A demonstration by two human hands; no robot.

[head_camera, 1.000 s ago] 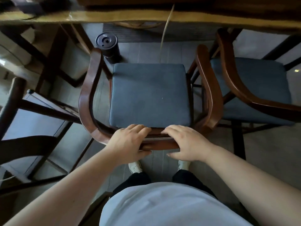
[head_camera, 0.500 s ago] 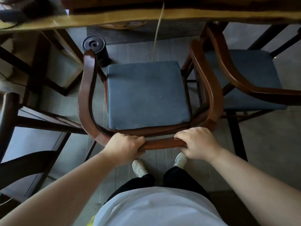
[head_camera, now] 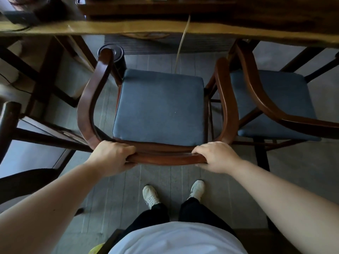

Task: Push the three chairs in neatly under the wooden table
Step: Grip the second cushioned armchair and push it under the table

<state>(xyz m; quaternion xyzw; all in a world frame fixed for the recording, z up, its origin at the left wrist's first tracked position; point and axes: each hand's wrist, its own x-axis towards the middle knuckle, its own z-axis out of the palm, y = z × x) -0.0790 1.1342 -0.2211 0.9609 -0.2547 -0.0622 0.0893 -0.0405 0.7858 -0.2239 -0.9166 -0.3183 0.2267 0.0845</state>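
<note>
The middle chair [head_camera: 159, 107] has a blue seat cushion and a curved dark wooden back rail. My left hand [head_camera: 111, 155] and my right hand [head_camera: 214, 155] both grip that rail, one at each end of its near stretch. The chair faces the wooden table [head_camera: 165, 27], whose pale edge runs across the top; the seat is outside the edge. A second blue-seated chair [head_camera: 271, 103] stands just to the right, its arm close beside the middle chair's arm. A third chair [head_camera: 22, 132] of darker wood is at the far left, partly cut off.
A black cylindrical object [head_camera: 117, 55] stands on the floor behind the middle chair's left arm. A pale cord [head_camera: 180, 46] hangs from the table to the floor. Dark table legs [head_camera: 47, 74] cross at the left. My white shoes [head_camera: 150, 196] are on the grey plank floor.
My hands have slid apart along the back rail. The chair has moved away from me toward the table, and my feet now show farther behind it.
</note>
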